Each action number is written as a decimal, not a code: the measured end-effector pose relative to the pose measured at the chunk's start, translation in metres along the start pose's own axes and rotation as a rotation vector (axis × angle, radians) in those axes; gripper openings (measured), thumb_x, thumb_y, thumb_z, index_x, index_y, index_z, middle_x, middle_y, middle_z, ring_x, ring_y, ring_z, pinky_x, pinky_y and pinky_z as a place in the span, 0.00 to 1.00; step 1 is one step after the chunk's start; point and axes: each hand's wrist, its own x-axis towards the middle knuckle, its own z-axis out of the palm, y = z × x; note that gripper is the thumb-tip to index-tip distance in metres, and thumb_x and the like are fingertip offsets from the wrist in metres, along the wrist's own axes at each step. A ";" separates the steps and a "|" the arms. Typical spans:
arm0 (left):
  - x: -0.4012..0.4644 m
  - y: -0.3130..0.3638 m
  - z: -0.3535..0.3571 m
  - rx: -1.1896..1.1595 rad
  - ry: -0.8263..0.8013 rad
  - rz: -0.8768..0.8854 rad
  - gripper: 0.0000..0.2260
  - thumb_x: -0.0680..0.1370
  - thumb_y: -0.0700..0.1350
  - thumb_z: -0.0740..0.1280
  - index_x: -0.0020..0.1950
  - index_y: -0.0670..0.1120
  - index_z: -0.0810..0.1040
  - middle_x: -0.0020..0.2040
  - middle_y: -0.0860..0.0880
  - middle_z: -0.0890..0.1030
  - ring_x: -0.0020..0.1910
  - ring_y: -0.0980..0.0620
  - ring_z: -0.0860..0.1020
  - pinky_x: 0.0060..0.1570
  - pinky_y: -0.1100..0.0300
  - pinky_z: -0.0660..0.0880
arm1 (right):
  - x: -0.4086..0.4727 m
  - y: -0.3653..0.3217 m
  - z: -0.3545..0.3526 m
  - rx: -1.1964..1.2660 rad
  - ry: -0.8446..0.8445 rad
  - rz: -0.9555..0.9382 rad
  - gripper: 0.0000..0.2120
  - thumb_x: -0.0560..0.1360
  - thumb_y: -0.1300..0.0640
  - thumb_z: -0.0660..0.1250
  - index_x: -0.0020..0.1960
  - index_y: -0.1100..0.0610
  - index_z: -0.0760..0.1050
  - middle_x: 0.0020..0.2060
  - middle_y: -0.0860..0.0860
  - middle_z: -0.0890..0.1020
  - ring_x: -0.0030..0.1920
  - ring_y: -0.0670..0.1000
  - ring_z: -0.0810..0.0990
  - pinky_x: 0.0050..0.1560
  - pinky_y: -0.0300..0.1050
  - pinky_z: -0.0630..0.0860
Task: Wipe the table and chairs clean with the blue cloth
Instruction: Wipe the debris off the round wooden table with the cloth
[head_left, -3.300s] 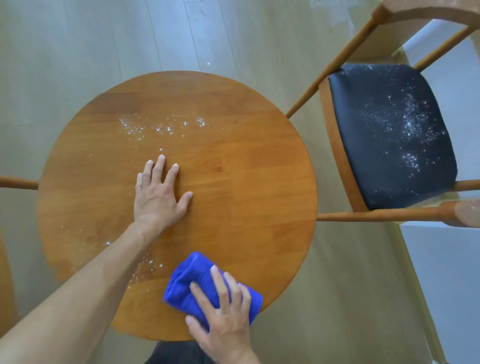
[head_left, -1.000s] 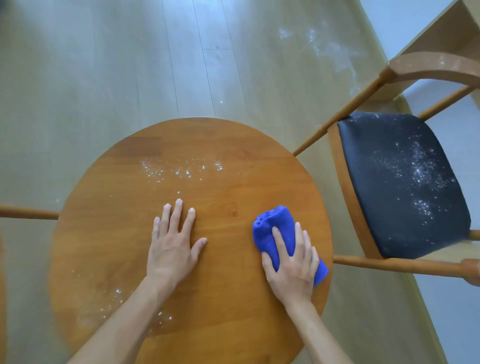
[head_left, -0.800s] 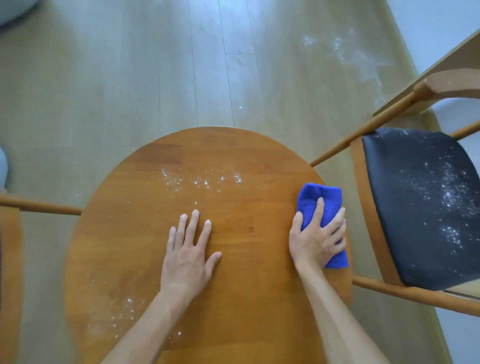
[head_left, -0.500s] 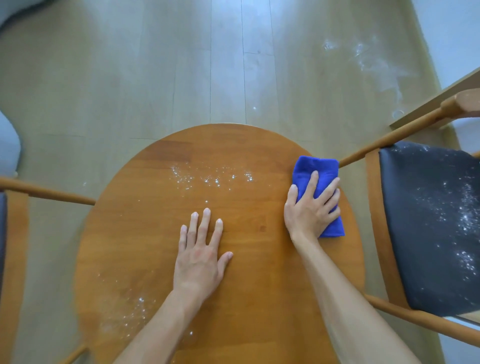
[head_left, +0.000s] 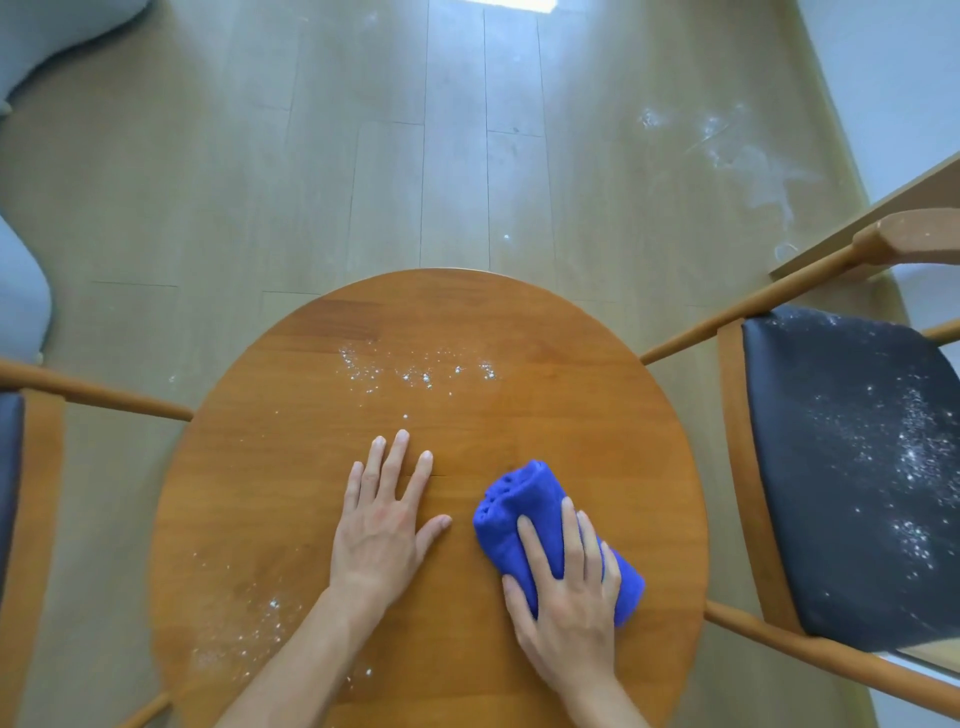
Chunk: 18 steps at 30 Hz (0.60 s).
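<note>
While my left hand (head_left: 382, 525) lay spread on the table (head_left: 571, 374), my right hand (head_left: 569, 603) pressed flat, fingers slightly apart, on the cloth (head_left: 511, 506), whose long axis ran near-right to far-left.

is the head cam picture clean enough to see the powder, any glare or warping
Head view: sharp overall, so the white powder on the round table and on the chair's dark seat reads clearly. Bright window glare washes out the floor at top centre. Wide-angle distortion bends the frame edges. No motion blur on the blue cloth under the right hand.

likely home dining nook, table (head_left: 519, 332), chairs (head_left: 852, 467)
</note>
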 end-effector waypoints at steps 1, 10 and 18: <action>0.000 -0.001 0.000 0.002 0.004 0.001 0.30 0.75 0.64 0.51 0.72 0.48 0.63 0.75 0.42 0.64 0.74 0.41 0.60 0.70 0.47 0.53 | -0.014 -0.010 0.001 0.005 0.002 0.039 0.26 0.74 0.43 0.61 0.70 0.49 0.72 0.72 0.61 0.68 0.69 0.61 0.71 0.63 0.62 0.68; -0.002 0.001 0.000 0.005 -0.003 0.012 0.30 0.76 0.63 0.51 0.73 0.48 0.62 0.75 0.42 0.63 0.74 0.41 0.61 0.69 0.45 0.57 | 0.039 0.003 0.006 0.028 0.063 0.225 0.25 0.76 0.43 0.58 0.71 0.50 0.69 0.73 0.61 0.65 0.69 0.63 0.68 0.61 0.63 0.68; -0.009 0.009 -0.007 -0.020 0.042 0.212 0.30 0.66 0.58 0.76 0.64 0.45 0.79 0.67 0.43 0.76 0.65 0.43 0.71 0.60 0.48 0.74 | 0.178 -0.016 0.015 0.176 0.060 0.855 0.28 0.79 0.45 0.58 0.77 0.49 0.58 0.77 0.60 0.51 0.73 0.64 0.55 0.66 0.65 0.56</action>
